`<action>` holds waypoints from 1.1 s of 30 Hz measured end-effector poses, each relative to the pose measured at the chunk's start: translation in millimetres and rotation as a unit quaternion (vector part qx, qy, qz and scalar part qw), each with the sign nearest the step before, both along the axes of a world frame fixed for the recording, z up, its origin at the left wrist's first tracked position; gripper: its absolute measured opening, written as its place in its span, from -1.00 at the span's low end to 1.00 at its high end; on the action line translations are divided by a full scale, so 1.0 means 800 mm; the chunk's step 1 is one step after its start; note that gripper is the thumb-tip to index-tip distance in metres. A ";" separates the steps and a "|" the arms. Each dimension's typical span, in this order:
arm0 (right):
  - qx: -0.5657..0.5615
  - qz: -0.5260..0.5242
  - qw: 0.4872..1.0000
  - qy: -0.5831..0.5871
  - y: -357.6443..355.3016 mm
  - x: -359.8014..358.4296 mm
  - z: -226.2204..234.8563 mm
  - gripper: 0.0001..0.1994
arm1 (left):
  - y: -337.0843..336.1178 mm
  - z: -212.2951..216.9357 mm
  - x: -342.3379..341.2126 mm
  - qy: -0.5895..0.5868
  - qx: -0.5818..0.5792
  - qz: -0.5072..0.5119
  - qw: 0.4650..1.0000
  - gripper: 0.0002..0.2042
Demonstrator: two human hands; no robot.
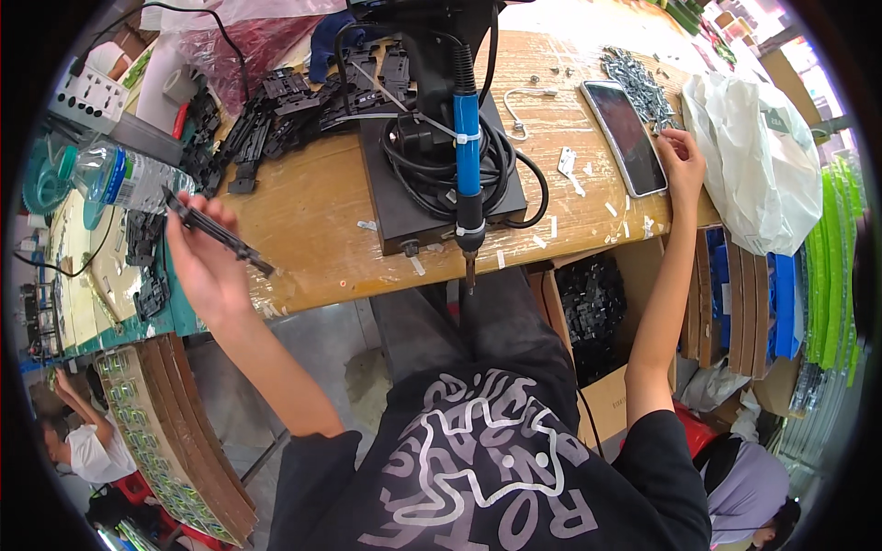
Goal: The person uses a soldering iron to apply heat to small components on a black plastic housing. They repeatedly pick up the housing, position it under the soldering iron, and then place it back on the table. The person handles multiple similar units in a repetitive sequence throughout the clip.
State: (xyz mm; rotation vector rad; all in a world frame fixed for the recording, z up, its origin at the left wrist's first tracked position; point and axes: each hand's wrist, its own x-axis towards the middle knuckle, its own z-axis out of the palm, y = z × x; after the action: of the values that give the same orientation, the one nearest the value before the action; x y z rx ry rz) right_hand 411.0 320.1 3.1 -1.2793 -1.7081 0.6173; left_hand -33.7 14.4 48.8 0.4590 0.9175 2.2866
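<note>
Left hand (pixel 207 266) pinches a black strip (pixel 219 231), long axis running up-left to down-right; right hand (pixel 682 158), fingers curled, touches the screws (pixel 640 84) just beyond it.

Workstation surroundings: items on and beside the wooden tabletop (pixel 312 220).

A blue electric screwdriver (pixel 468 156) hangs tip-down over a black base plate (pixel 432 197) carrying coiled black cable (pixel 501 165). A smartphone (pixel 627 136) lies face-up toward the right, near a white plastic bag (pixel 758 161). A clear water bottle (pixel 124 176) lies at the left edge. An open cardboard box (pixel 597 321) of black parts sits below the tabletop.
</note>
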 end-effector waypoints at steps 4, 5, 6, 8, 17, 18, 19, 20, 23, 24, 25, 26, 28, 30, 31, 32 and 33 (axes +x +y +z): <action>0.066 -0.003 0.990 0.126 -0.002 0.001 0.001 -0.85 | -0.016 -0.011 0.042 -0.038 -0.109 -0.039 0.993 -0.66; 0.066 -0.013 0.987 0.145 -0.003 -0.001 0.002 -0.84 | -0.024 -0.014 0.050 -0.057 -0.110 -0.069 0.990 -0.63; 0.065 -0.022 0.984 0.162 -0.005 -0.003 0.003 -0.83 | -0.029 -0.016 0.057 -0.079 -0.111 -0.098 0.986 -0.59; 0.083 -0.025 0.981 0.176 -0.001 0.004 0.001 -0.82 | -0.036 -0.013 0.075 -0.114 -0.072 -0.136 0.982 -0.54; 0.123 -0.064 0.960 0.242 -0.157 -0.049 0.032 -0.81 | -0.060 -0.027 0.150 -0.175 0.003 -0.298 0.938 -0.49; 0.110 -0.058 0.960 0.250 -0.181 -0.056 0.031 -0.82 | -0.061 -0.027 0.162 -0.190 0.011 -0.308 0.932 -0.46; 0.100 -0.052 0.960 0.257 -0.203 -0.064 0.030 -0.83 | -0.062 -0.029 0.174 -0.204 0.023 -0.319 0.925 -0.44; 0.084 -0.015 0.959 0.271 -0.223 -0.076 0.023 -0.84 | -0.068 -0.028 0.186 -0.190 0.002 -0.305 0.933 -0.40; 0.029 0.124 0.953 0.276 -0.277 -0.097 0.022 -0.84 | -0.073 -0.027 0.212 -0.123 -0.078 -0.296 0.944 -0.37; 0.003 0.167 0.939 0.302 -0.294 -0.101 0.020 -0.83 | -0.074 -0.029 0.220 -0.093 -0.069 -0.293 0.949 -0.40; -0.029 0.209 0.918 0.335 -0.309 -0.104 0.017 -0.83 | -0.076 -0.032 0.228 -0.063 -0.081 -0.256 0.961 -0.41; -0.063 0.234 0.905 0.350 -0.324 -0.106 0.016 -0.82 | -0.077 -0.033 0.236 -0.033 -0.092 -0.219 0.971 -0.42; -0.156 0.275 0.864 0.392 -0.348 -0.110 0.013 -0.83 | -0.080 -0.036 0.255 -0.010 -0.109 -0.141 0.984 -0.48; -0.217 0.291 0.819 0.444 -0.364 -0.110 0.009 -0.83 | -0.082 -0.029 0.274 -0.011 -0.147 -0.094 0.985 -0.50; -0.246 0.290 0.801 0.463 -0.369 -0.106 0.009 -0.83 | -0.084 -0.027 0.282 -0.011 -0.166 -0.071 0.984 -0.50; -0.273 0.274 0.789 0.477 -0.374 -0.104 0.011 -0.81 | -0.089 -0.027 0.284 -0.032 -0.148 -0.077 0.986 -0.50; -0.269 0.266 0.795 0.473 -0.376 -0.101 0.011 -0.80 | -0.092 -0.026 0.288 -0.039 -0.141 -0.075 0.986 -0.50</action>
State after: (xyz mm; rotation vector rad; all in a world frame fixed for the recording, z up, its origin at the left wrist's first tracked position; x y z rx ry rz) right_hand 330.0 19.1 11.6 -0.5594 -0.9986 1.8254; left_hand 197.0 -59.3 27.7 0.3029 1.1074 1.9853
